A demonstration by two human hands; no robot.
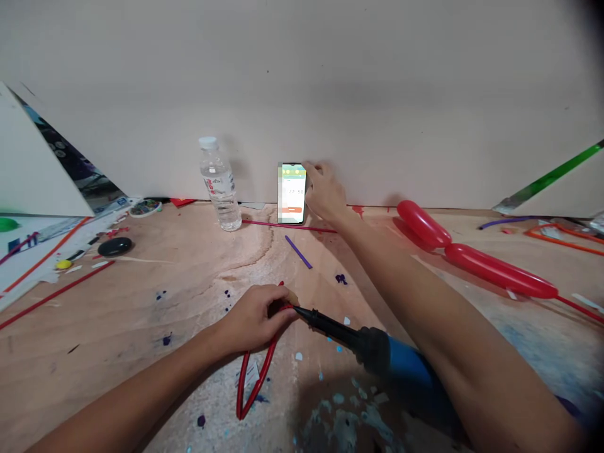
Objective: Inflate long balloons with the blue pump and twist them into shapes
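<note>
In the head view my left hand [262, 316] is closed around a long red uninflated balloon [265, 371], which hangs in a loop below it. The black nozzle of a blue hand pump [410, 365] meets the balloon at my left fingertips. My right hand [325, 194] is at the right edge of an upright phone [293, 195] leaning on the wall, thumb and fingers close about that edge; whether they grip it is unclear. My right forearm passes above the pump. A partly inflated red balloon [500, 270], twisted into two sections, lies to the right.
A water bottle [221, 185] stands left of the phone. A purple balloon [299, 252] lies in front of the phone. Farther left are a black oval object [115, 246] and a red strip [56, 294]. Orange balloons [566, 239] lie at the far right. A pale wall runs behind.
</note>
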